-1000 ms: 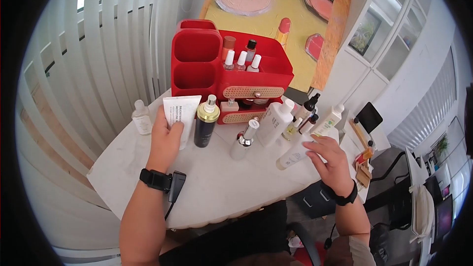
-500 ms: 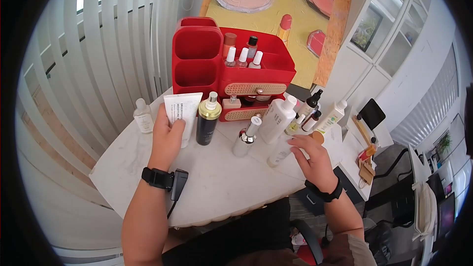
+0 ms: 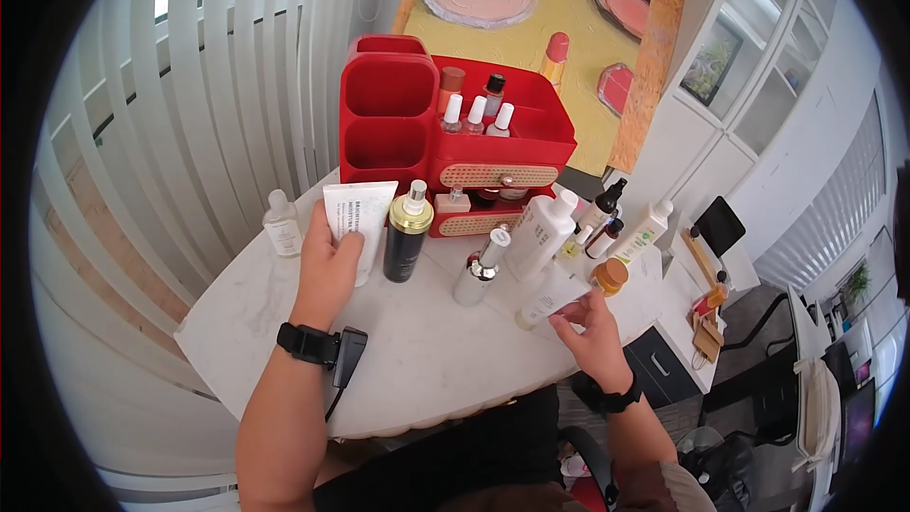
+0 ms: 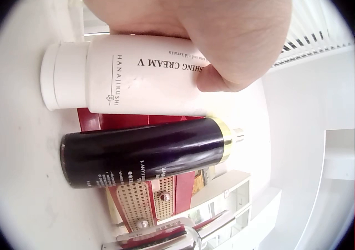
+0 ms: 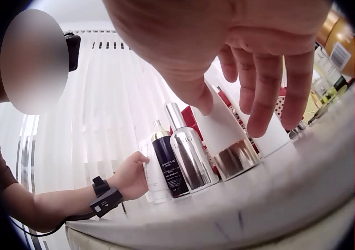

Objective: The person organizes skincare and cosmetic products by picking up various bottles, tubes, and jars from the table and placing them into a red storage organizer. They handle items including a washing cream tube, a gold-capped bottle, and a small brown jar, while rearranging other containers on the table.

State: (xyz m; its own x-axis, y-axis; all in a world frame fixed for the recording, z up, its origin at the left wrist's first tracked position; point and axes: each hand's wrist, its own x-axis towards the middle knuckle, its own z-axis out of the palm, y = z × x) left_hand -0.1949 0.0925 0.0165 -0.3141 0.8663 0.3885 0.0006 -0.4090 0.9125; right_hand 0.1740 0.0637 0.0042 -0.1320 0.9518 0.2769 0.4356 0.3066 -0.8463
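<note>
My left hand (image 3: 327, 261) grips an upright white cream tube (image 3: 365, 209), its thumb across the printed front. In the left wrist view, the tube (image 4: 144, 89) stands on its white cap beside a dark pump bottle (image 4: 144, 150) with a gold collar. At the right, my right hand (image 3: 597, 337) is around the upper end of a white tube (image 3: 548, 296). In the right wrist view, that tube's gold cap (image 5: 237, 158) stands on the table; the thumb (image 5: 202, 97) overlaps the tube and the other fingers hang fairly straight. A silver bottle (image 3: 474, 280) stands left of it.
Behind the bottles stands a red organizer (image 3: 384, 104) with nail polish bottles on top. A tall white bottle (image 3: 540, 232), several small bottles and an orange-capped bottle (image 3: 609, 275) crowd the right side. A small clear bottle (image 3: 282, 228) stands at the left.
The right-hand tube has moved left and now stands among the bottles. My right hand has shifted left and lower, uncovering the orange-capped bottle. The left hand keeps its grip.
</note>
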